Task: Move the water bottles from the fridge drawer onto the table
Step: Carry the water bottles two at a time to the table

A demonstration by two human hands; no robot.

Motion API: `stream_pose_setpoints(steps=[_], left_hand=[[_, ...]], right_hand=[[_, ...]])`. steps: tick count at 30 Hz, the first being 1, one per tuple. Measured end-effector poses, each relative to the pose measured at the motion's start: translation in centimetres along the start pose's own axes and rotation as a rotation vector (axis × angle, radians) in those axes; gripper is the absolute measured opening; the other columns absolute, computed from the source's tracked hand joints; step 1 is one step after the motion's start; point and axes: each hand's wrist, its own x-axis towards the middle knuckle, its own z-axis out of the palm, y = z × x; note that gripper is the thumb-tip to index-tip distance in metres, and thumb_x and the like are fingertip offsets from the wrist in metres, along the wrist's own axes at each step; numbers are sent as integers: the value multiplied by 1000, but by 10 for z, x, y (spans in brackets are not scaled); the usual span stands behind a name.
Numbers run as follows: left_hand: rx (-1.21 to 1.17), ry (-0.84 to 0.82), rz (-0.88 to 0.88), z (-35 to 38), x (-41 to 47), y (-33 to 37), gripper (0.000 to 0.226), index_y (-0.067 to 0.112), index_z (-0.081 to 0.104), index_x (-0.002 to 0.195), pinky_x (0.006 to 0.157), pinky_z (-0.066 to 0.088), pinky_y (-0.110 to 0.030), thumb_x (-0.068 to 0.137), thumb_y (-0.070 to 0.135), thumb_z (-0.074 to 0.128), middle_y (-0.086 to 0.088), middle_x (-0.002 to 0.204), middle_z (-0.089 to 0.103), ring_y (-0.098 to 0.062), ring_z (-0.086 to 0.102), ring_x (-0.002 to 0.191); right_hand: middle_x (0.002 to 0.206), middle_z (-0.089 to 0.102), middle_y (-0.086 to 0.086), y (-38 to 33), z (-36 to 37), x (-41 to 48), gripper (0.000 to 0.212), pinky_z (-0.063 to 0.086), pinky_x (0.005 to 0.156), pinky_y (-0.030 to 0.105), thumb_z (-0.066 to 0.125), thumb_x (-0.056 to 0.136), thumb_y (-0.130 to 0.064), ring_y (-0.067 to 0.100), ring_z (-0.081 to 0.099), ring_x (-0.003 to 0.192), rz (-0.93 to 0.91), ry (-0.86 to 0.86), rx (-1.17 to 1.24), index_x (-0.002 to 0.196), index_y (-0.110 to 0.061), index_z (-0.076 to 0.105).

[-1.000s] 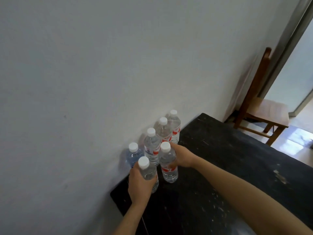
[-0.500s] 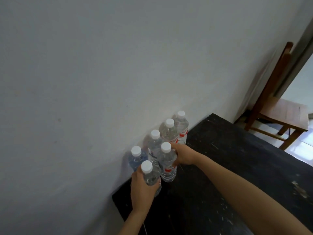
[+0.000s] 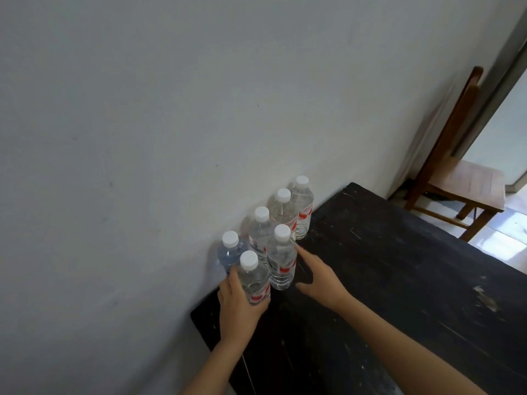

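Note:
Several clear water bottles with white caps stand upright on the black table, clustered against the white wall. My left hand grips the nearest bottle, which has a red label. Behind it stands a bluish bottle. My right hand hovers with spread fingers just right of a second front bottle, apart from it. Three more bottles line the wall behind, the farthest bottle at the back. No fridge drawer shows.
The white wall runs along the table's left edge. A wooden chair stands beyond the table's far end by a doorway. The table's right part is scuffed black wood.
My right hand has let go of the second front bottle and drawn back with fingers spread. My left hand still holds the nearest bottle, now standing on the table.

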Motion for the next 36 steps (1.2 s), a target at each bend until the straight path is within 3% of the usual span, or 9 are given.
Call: stream_pose_setpoints(steps=[6, 17, 22, 29, 36], left_hand=[[108, -104, 14, -21, -23, -22, 101, 16, 7, 147, 110, 27, -38, 73, 31, 74, -11, 148, 22, -26, 22, 136], [45, -280, 292, -54, -45, -13, 69, 9, 34, 137, 105, 35, -39, 80, 25, 68, -15, 140, 36, -28, 34, 129], [132, -390, 514, -89, -65, -30, 68, 8, 28, 141, 109, 27, -36, 85, 26, 62, -15, 143, 31, -29, 28, 134], [222, -558, 896, -116, -117, -31, 56, 12, 37, 137, 104, 32, -34, 88, 33, 55, -10, 140, 37, -26, 33, 129], [259, -704, 1301, -131, -195, -30, 53, 14, 38, 138, 106, 29, -34, 91, 37, 48, -5, 146, 35, -24, 24, 135]], right_hand=[[151, 25, -1, 6, 8, -53, 61, 25, 111, 29, 59, 87, -21, 15, 22, 139, 22, -21, -266, 141, -29, 31], [153, 20, 4, -27, 38, -160, 54, 18, 115, 36, 57, 90, -28, 21, 10, 143, 280, 196, -398, 139, -23, 37], [153, 21, 4, -65, 81, -229, 53, 21, 115, 38, 58, 89, -30, 21, 10, 143, 451, 365, -422, 139, -24, 39], [154, 18, 3, -119, 145, -337, 54, 22, 114, 37, 56, 90, -35, 21, 9, 143, 674, 539, -490, 140, -26, 37], [153, 20, 3, -162, 202, -444, 54, 20, 114, 34, 56, 89, -37, 20, 12, 143, 862, 705, -512, 140, -27, 37]])
